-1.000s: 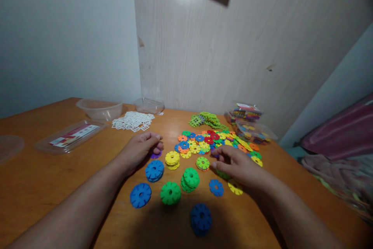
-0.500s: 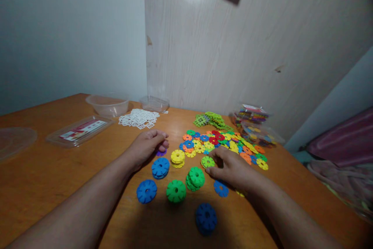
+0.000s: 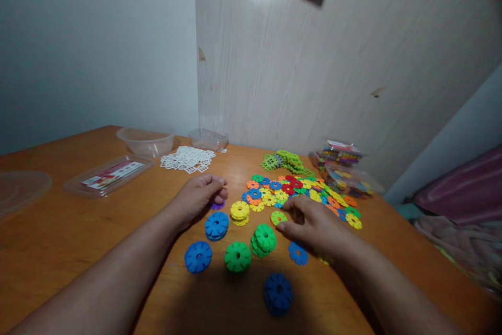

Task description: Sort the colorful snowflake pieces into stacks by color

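My left hand (image 3: 204,192) rests on the table with fingers curled and thumb pressed against them; anything inside is hidden. Partly under it lies a purple flower-shaped disc (image 3: 217,206). A yellow-green disc (image 3: 278,218) lies by the thumb of my right hand (image 3: 308,220), whose thumb and forefinger are apart at its edge. Between the hands stands a yellow stack of notched discs (image 3: 239,211). Nearer me are a blue stack (image 3: 216,225), a blue disc (image 3: 198,257), a green disc (image 3: 237,256), a green stack (image 3: 264,239), a dark blue stack (image 3: 278,292) and a flat blue disc (image 3: 298,253).
A mixed pile of coloured discs (image 3: 290,188) spreads beyond my right hand. Behind it are lime-green pieces (image 3: 286,161) and clear boxes (image 3: 347,181). At the left are white square pieces (image 3: 187,159), a clear bowl (image 3: 146,142) and a clear lid with a card (image 3: 110,175).
My right fingertips have shifted slightly away from the yellow-green disc, and a gap shows between the forefinger and its edge. The left hand and the stacks look the same.
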Demonstrator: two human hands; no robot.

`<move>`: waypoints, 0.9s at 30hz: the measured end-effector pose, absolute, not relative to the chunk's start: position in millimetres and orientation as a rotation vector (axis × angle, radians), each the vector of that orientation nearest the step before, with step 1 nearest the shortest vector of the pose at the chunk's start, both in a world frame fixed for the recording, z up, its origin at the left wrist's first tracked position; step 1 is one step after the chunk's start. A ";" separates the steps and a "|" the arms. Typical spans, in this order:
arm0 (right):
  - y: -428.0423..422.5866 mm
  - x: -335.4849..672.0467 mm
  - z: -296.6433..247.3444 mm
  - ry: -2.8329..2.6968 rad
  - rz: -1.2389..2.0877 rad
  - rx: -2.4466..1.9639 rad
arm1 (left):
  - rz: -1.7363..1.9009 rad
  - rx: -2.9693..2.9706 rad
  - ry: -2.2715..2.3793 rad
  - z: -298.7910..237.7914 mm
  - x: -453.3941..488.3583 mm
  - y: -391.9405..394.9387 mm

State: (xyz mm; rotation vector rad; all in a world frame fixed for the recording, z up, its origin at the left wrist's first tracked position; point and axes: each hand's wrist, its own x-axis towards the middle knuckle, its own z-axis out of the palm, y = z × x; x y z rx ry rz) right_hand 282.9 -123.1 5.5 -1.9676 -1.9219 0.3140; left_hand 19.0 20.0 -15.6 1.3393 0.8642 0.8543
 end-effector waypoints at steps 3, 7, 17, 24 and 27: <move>-122.9 280.8 -0.8 -1.945 0.319 -1.956 | 0.858 1.342 0.877 -14.5 19.0 18.7; -119.9 288.7 -7.0 -1.863 0.333 -1.936 | 0.855 1.333 0.877 -13.1 19.0 17.8; -115.7 281.5 -1.9 -1.849 0.275 -2.057 | 0.857 1.351 0.877 -16.2 18.7 20.1; -111.8 271.9 -6.5 -1.844 0.144 -2.071 | 0.857 1.338 0.884 -14.8 18.7 18.7; -109.4 273.3 -12.1 -1.781 0.271 -1.920 | 0.855 1.337 0.884 -15.1 18.9 19.1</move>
